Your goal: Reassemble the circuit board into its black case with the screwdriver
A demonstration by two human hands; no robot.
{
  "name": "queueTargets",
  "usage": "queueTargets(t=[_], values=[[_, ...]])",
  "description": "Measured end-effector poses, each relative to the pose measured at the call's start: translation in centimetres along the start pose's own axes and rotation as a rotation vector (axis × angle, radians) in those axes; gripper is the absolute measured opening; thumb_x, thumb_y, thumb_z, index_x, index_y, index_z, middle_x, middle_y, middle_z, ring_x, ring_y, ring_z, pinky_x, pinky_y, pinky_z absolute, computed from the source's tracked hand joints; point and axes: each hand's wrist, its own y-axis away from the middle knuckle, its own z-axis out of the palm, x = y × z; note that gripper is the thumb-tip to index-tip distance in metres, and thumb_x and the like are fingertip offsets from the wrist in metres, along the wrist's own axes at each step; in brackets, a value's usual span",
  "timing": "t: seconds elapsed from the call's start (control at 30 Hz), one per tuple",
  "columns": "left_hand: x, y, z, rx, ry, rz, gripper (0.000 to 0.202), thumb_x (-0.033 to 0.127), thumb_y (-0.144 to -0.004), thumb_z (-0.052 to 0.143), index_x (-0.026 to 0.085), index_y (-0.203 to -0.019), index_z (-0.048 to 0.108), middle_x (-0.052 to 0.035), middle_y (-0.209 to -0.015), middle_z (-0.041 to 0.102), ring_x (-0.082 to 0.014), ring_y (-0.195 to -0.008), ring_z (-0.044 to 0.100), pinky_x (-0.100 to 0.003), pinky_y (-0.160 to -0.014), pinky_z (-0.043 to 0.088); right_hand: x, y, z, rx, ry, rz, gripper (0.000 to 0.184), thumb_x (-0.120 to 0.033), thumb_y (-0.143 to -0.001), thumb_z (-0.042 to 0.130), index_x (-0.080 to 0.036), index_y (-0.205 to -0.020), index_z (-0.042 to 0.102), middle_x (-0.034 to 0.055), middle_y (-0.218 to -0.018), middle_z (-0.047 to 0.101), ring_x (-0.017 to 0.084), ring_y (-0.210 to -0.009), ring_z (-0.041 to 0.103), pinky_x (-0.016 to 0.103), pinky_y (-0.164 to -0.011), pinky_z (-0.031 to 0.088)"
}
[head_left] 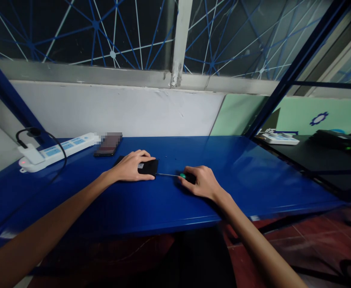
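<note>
My left hand (pixel 131 166) is closed over a flat black rectangular device (pixel 149 167), gripping it by its long edges against the blue table. A small pale label shows on the device between thumb and fingers. To the right, my right hand (pixel 203 182) holds a screwdriver (pixel 183 176) by its black and green handle. The thin metal shaft lies nearly level and points left, its tip at the device's right edge. Whether the tip sits in a screw is too small to tell. A few tiny specks (pixel 166 157) lie on the table just behind.
On the blue table (pixel 118 208), a white power strip (pixel 69 149) with a plugged-in adapter and black cable stands at the left. Beside it lies a dark phone-like slab (pixel 109 144). Another white power strip (pixel 280 139) rests on the black table at right. A wall and windows close off the back.
</note>
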Motion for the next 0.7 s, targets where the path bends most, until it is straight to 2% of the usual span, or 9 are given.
queueTargets(t=[0.4,0.7], values=[[0.08,-0.03,0.01,-0.008,-0.012,0.000,0.067,0.066,-0.076,0.059,0.026,-0.129,0.055,-0.0097,-0.121,0.054,-0.0281,-0.107,0.052,-0.042,-0.089,0.040,-0.06,-0.02,-0.17,-0.002,0.009,0.002,0.036,-0.047,-0.087,0.045,-0.019,-0.064,0.053,-0.0010,-0.052,0.051,0.011,-0.048,0.043,0.025,-0.051,0.021],[-0.01,-0.11,0.06,-0.010,0.002,-0.002,0.068,0.067,-0.076,0.058,0.026,-0.130,0.055,-0.0099,-0.122,0.054,-0.0290,-0.108,0.051,-0.044,-0.089,0.040,-0.14,-0.02,-0.25,0.003,-0.014,0.005,0.034,-0.046,-0.085,0.047,-0.020,-0.065,0.055,-0.0011,-0.051,0.051,0.012,-0.047,0.043,0.026,-0.051,0.021]])
